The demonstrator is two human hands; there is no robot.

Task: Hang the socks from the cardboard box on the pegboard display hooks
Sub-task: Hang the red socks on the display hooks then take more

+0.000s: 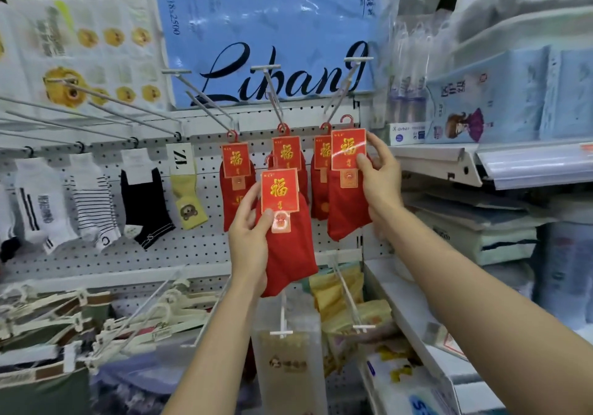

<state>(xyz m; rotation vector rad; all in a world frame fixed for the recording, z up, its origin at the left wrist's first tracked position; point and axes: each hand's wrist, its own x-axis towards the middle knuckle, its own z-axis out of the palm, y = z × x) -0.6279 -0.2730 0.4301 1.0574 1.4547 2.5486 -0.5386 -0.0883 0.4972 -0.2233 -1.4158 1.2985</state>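
My left hand (248, 235) grips a red sock pair (287, 247) by its red card with a gold character, held in front of the white pegboard (192, 247). My right hand (378, 177) holds a second red sock pair (348, 202) by its card, its red plastic hanger close to the rightmost hook (345, 90). Three more red sock pairs hang on the hooks: one at the left (236, 183), one in the middle (286, 153), and one on the right (322, 186) behind the pair in my right hand. The cardboard box is out of view.
White, striped, black and yellow socks (96, 202) hang on hooks to the left. A blue packet (266, 39) stands above the pegboard. Long empty hooks (96, 112) jut out at upper left. Shelves with packaged goods (487, 109) are at right. Hangers (64, 312) and bagged items (288, 366) hang below.
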